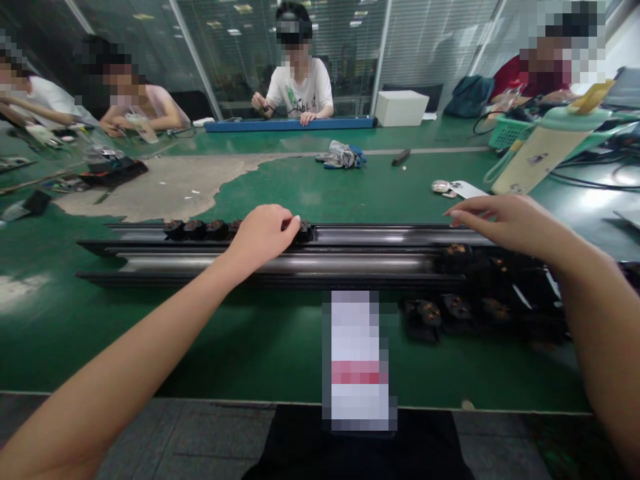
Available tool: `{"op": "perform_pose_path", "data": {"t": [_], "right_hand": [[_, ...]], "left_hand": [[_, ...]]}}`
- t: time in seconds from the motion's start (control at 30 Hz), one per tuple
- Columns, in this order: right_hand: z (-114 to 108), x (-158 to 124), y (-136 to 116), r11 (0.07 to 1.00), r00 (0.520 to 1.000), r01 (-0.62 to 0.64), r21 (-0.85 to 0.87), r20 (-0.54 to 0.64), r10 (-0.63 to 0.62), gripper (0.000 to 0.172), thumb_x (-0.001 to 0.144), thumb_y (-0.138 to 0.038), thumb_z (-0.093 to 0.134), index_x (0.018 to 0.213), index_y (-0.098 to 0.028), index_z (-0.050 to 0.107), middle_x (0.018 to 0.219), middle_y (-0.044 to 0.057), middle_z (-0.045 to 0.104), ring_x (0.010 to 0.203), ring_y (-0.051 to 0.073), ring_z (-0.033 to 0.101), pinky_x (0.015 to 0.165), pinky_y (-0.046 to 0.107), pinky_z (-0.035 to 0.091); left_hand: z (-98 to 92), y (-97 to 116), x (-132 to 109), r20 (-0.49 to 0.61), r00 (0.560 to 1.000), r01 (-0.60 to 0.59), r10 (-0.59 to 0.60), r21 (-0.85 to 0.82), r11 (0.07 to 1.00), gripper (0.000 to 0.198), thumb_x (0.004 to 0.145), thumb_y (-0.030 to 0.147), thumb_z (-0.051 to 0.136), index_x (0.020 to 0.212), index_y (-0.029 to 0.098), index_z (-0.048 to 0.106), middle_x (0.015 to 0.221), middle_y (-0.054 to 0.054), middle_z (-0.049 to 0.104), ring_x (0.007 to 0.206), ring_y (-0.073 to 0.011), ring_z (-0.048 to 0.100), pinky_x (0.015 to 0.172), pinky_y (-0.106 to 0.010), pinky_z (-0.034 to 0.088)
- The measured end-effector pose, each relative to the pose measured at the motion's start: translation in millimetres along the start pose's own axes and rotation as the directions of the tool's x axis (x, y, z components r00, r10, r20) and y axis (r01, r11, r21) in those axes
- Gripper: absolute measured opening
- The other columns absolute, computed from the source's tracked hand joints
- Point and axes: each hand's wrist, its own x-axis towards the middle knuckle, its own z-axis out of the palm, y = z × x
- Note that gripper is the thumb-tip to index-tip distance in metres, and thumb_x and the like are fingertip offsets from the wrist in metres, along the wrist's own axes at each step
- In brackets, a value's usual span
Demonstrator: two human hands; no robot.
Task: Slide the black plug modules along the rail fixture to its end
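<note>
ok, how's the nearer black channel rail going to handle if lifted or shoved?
The nearer black channel rail is long and looks straight, so probably stiff. Its shiny inner surface looks smooth, perhaps slippery to grip. Lying lengthwise on the green tabletop, it'd likely slide rather than roll.

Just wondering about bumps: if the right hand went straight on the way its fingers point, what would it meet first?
Probably the left hand; depth is unclear, so the right hand might instead brush the far rail or miss both.
</note>
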Motion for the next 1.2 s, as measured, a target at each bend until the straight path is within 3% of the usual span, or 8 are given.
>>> {"op": "perform_pose_path", "data": {"t": [0.4,0.73,0.93,1.1,1.2], "right_hand": [[-4.0,-3.5,-4.1,0.997,0.999,0.012,-0.073,0.041,-0.009,0.047,0.089,-0.061,0.053,0.097,-0.023,0.080,0.076,0.010,0.074,0.074,0.025,0.062,0.079,0.040,0.044],[-1.1,-5.0,-16.4,0.998,0.996,0.028,-0.050,0.082,-0.024,0.048,0.090,-0.061,0.053,0.098,-0.022,0.081,0.077,0.011,0.075,0.078,0.024,0.063,0.078,0.039,0.044],[-0.5,-7.1,-24.9,0.990,0.986,0.137,-0.015,0.098,-0.135,0.051,0.096,-0.058,0.051,0.113,-0.020,0.081,0.102,0.013,0.082,0.087,0.025,0.068,0.084,0.039,0.049],[2.7,-12.4,-42.4,0.961,0.960,0.273,0.039,0.055,-0.275,0.057,0.104,-0.056,0.047,0.135,-0.017,0.074,0.129,0.017,0.078,0.115,0.031,0.071,0.104,0.047,0.052],[10.6,-17.0,-53.8,0.930,0.933,0.356,0.093,0.021,-0.359,0.056,0.107,-0.053,0.045,0.149,-0.022,0.067,0.143,0.014,0.073,0.131,0.033,0.067,0.115,0.055,0.050]], "left_hand": [[15.2,7.8,16.7,-0.055,0.967,-0.254,0.249,-0.235,0.938,0.047,0.102,0.039,0.044,0.069,0.019,0.071,0.079,-0.007,0.075,0.079,-0.0206,0.069,0.084,-0.034,0.050],[23.2,31.5,37.6,-0.024,0.954,-0.271,0.299,-0.495,0.825,0.049,0.108,0.041,0.041,0.079,0.017,0.073,0.084,-0.005,0.078,0.082,-0.0171,0.070,0.086,-0.031,0.050],[28.0,43.8,49.5,0.004,0.939,-0.274,0.343,-0.592,0.758,0.046,0.107,0.039,0.044,0.084,0.017,0.076,0.089,-0.007,0.080,0.084,-0.0172,0.071,0.087,-0.032,0.052],[27.5,56.3,53.1,0.018,0.907,-0.337,0.420,-0.567,0.752,0.044,0.108,0.039,0.046,0.090,0.016,0.079,0.093,-0.008,0.080,0.089,-0.0199,0.071,0.090,-0.035,0.052],[29.0,63.2,54.4,0.021,0.885,-0.377,0.465,-0.553,0.743,0.043,0.109,0.039,0.046,0.094,0.017,0.080,0.096,-0.006,0.081,0.092,-0.0202,0.072,0.092,-0.036,0.052]]}}
